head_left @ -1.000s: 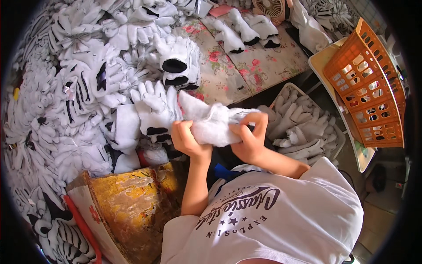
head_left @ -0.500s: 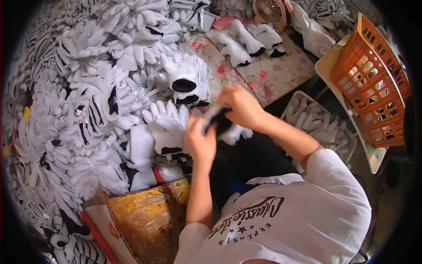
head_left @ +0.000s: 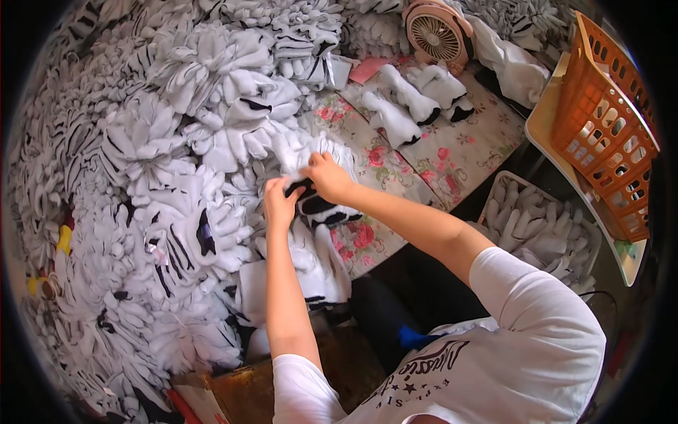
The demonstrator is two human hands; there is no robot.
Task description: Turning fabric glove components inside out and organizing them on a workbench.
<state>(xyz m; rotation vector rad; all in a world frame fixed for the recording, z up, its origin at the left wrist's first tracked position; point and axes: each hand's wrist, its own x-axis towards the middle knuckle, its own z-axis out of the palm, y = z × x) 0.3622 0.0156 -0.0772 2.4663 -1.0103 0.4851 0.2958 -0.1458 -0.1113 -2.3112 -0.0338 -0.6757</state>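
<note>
My left hand [head_left: 280, 203] and my right hand [head_left: 330, 179] are close together, both pinching the dark-lined cuff of a white fluffy glove [head_left: 291, 152]. Its fingers point away from me, and the cuff opening faces me. Directly beneath is a stack of similar white gloves [head_left: 346, 157] with black cuff openings; whether the held glove rests fully on it is hidden by my hands. Nearer to me, beside my left forearm, lies another pile of white gloves [head_left: 327, 265].
Heaps of white gloves [head_left: 169, 141] fill the left side. On the flowered cloth [head_left: 441, 159] lie several gloves [head_left: 395, 116], near a pink fan [head_left: 439, 37]. At the right are a tray of gloves [head_left: 537, 222] and an orange perforated basket [head_left: 600, 120]. A worn box [head_left: 244, 389] stands nearest.
Both hands have moved forward and left with the glove, from above my lap to the glove stack. The whole view has shifted slightly.
</note>
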